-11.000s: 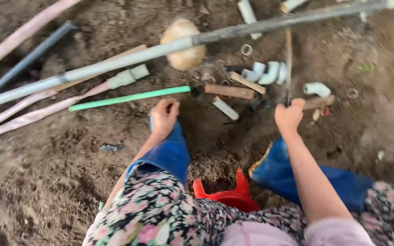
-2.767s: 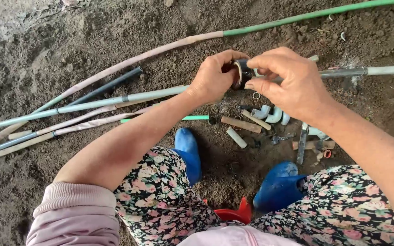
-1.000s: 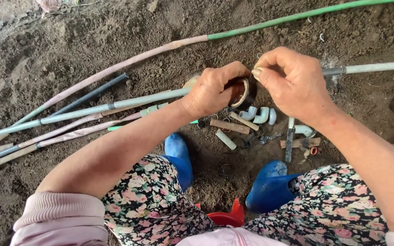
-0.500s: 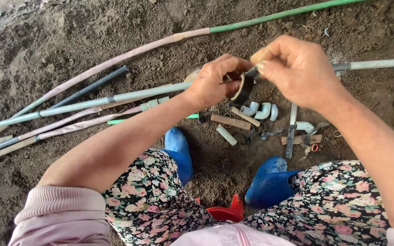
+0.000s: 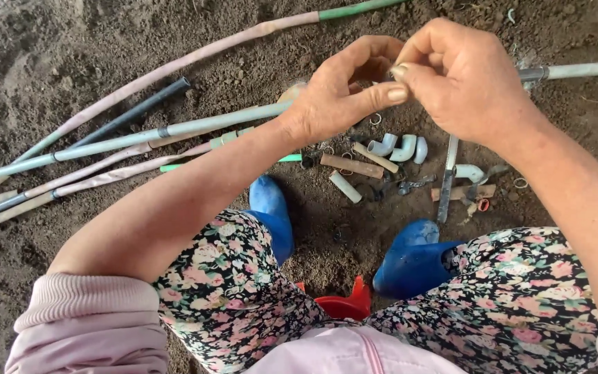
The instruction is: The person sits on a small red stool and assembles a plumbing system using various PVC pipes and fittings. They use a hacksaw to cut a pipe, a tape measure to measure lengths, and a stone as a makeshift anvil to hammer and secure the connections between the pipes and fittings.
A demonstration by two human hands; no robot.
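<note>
My left hand [image 5: 340, 93] and my right hand [image 5: 465, 76] are raised together over the soil, fingertips meeting. They pinch a small dark round fitting [image 5: 382, 69] that the fingers almost wholly hide. Directly below the hands, on the dirt, lie white elbow fittings [image 5: 399, 147], short cut pipe pieces [image 5: 351, 166] and a thin flat blade [image 5: 446, 183]. A long grey pipe [image 5: 174, 128] runs under my left forearm.
A pinkish pipe [image 5: 195, 52] with a green end, a black pipe [image 5: 140, 111] and thinner tubes lie to the left. Another grey pipe [image 5: 583, 69] reaches in from the right. Blue boots [image 5: 271, 208] [image 5: 413, 260] and a red object [image 5: 344, 305] sit below. Small rings [image 5: 520, 183] dot the soil.
The dark ring-shaped fitting that showed between my hands a second ago is now covered by my closed fingertips. Both hands have shifted slightly up and right.
</note>
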